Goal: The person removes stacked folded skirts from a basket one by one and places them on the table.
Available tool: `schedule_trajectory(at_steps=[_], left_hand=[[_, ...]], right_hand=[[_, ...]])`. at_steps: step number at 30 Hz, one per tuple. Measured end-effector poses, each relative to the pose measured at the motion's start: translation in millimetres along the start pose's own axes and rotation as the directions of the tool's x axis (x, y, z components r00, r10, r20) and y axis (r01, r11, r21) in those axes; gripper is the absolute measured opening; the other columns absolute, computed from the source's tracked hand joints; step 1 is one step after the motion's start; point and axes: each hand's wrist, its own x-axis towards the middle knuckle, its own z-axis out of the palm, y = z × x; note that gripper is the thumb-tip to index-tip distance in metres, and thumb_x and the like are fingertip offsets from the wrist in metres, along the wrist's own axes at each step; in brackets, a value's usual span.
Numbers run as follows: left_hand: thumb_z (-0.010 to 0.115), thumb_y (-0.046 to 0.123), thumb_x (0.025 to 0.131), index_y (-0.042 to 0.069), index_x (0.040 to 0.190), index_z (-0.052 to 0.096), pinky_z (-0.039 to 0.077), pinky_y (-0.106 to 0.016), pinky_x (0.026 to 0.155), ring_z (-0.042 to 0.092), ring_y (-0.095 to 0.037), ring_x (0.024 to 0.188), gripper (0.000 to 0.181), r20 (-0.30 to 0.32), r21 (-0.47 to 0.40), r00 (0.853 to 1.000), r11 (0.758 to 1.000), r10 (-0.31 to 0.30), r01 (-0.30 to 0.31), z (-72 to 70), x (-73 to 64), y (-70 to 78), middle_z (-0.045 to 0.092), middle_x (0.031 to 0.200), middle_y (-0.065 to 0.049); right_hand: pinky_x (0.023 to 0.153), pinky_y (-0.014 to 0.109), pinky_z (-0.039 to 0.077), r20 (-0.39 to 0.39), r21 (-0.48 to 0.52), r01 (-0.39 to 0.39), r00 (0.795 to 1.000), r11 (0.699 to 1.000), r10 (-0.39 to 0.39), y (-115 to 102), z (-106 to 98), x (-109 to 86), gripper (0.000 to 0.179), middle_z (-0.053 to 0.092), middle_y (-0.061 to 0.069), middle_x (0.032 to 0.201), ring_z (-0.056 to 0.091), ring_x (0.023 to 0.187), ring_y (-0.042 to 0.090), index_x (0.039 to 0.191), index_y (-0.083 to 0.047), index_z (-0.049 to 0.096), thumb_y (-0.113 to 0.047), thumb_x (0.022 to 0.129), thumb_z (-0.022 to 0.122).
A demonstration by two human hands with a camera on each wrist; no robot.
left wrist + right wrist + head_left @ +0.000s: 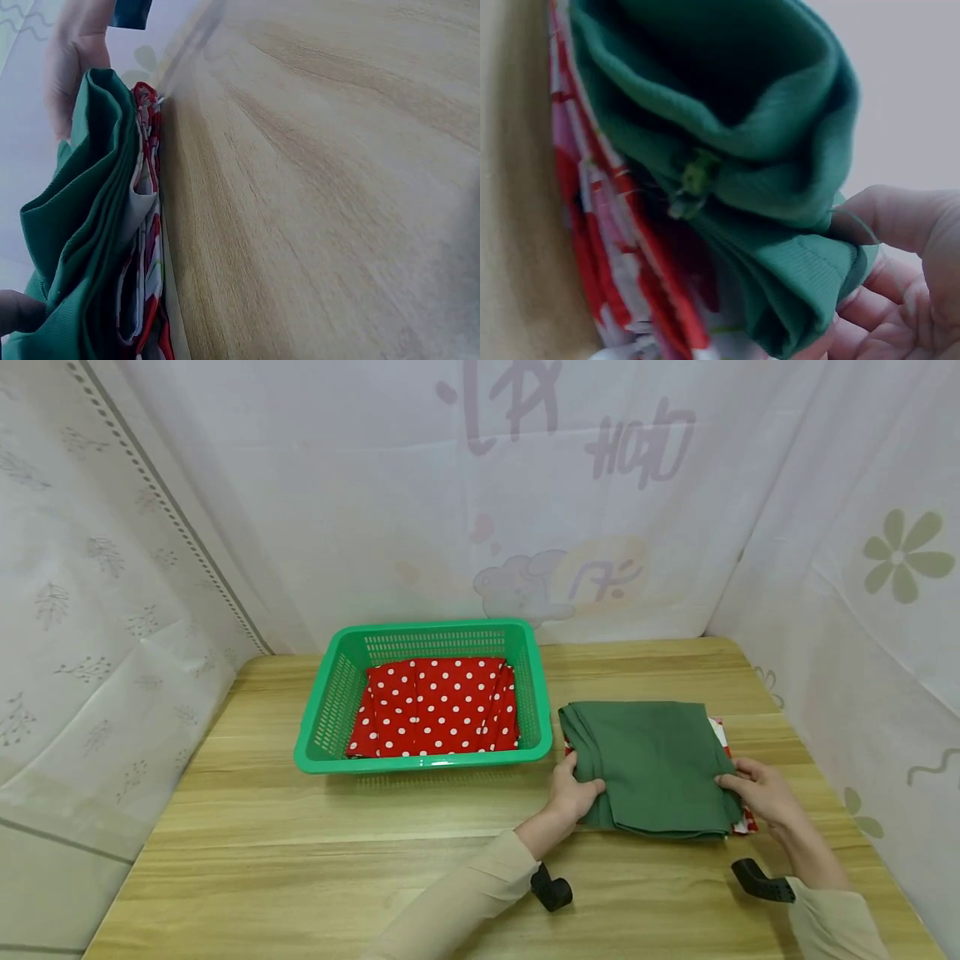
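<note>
A folded green cloth (660, 760) lies on a red-and-white patterned cloth (720, 732), whose edges stick out at both sides. My left hand (573, 795) grips the left edge of the green cloth, thumb on top; its other fingers are mostly hidden. On the opposite edge my right hand (763, 792) pinches the green cloth between thumb and fingers. In the right wrist view the green layers (780, 150) bulge in loose folds above the patterned cloth (630, 247). Whether the left fingers also hold the patterned cloth, I cannot tell.
A green plastic basket (542, 710) stands left of the cloths, with a folded red polka-dot cloth (442, 706) inside. Both rest on a wooden table (300, 860). White printed curtains (360, 527) hang behind and at the sides.
</note>
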Motion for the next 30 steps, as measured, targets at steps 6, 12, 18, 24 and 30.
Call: schedule_trajectory(at_steps=[6, 12, 18, 24, 30], left_hand=[[0.068, -0.003, 0.078, 0.004, 0.130, 0.052, 0.044, -0.034, 0.090, 0.051, -0.023, 0.111, 0.054, -0.002, -0.026, 1.000, 1.000, 0.016, -0.017, 1.3, 0.2, -0.6, 0.055, 0.122, -0.009], [0.072, 0.001, 0.076, -0.006, 0.141, 0.030, 0.037, -0.046, 0.101, 0.037, -0.037, 0.127, 0.077, -0.054, 0.047, 0.997, 0.997, -0.058, 0.060, 0.0, 2.4, -1.5, 0.038, 0.139, -0.024], [0.076, 0.004, 0.074, -0.004, 0.135, 0.037, 0.043, -0.043, 0.094, 0.046, -0.035, 0.117, 0.072, -0.066, 0.117, 0.996, 0.991, -0.057, 0.065, -5.5, 0.6, 0.7, 0.048, 0.126, -0.021], [0.076, 0.003, 0.073, -0.009, 0.137, 0.033, 0.043, -0.043, 0.095, 0.044, -0.038, 0.118, 0.077, -0.063, 0.218, 0.998, 0.976, 0.002, 0.012, -9.2, -8.4, 6.8, 0.046, 0.128, -0.026], [0.073, 0.005, 0.075, -0.009, 0.133, 0.039, 0.042, -0.043, 0.096, 0.039, -0.039, 0.122, 0.069, -0.065, 0.288, 0.994, 0.956, 0.088, -0.066, -10.3, -15.5, 11.1, 0.039, 0.133, -0.026]], right_hand=[[0.057, 0.028, 0.051, -0.001, 0.043, 0.009, 1.000, 0.999, -0.009, 0, -3, -0.9, 0.025, 0.062, -0.006, 0.074, 0.057, 0.063, 0.008, 0.101, 0.013, 0.055, -0.010, 0.093, 0.054], [0.050, 0.027, 0.045, -0.008, -0.001, 0.012, 1.000, 1.000, -0.012, 4, 0, 1.0, 0.024, 0.053, -0.005, 0.063, 0.047, 0.054, 0.008, 0.101, 0.014, 0.055, -0.008, 0.092, 0.054], [0.052, 0.026, 0.047, -0.022, -0.068, -0.010, 1.000, 0.998, 0.009, 3, 1, 1.2, 0.032, 0.052, 0.003, 0.069, 0.048, 0.057, 0.008, 0.109, 0.018, 0.048, -0.009, 0.092, 0.055], [0.059, 0.019, 0.048, -0.141, -0.141, 0.021, 0.989, 0.990, -0.041, -4, 5, 1.3, 0.054, 0.048, 0.031, 0.109, 0.045, 0.075, -0.004, 0.127, 0.018, 0.036, -0.013, 0.090, 0.061], [0.061, 0.009, 0.042, -0.278, -0.120, 0.058, 0.956, 0.991, -0.090, -17, 9, 1.7, 0.052, 0.051, 0.029, 0.114, 0.039, 0.078, -0.013, 0.126, 0.013, 0.044, -0.016, 0.088, 0.065]])
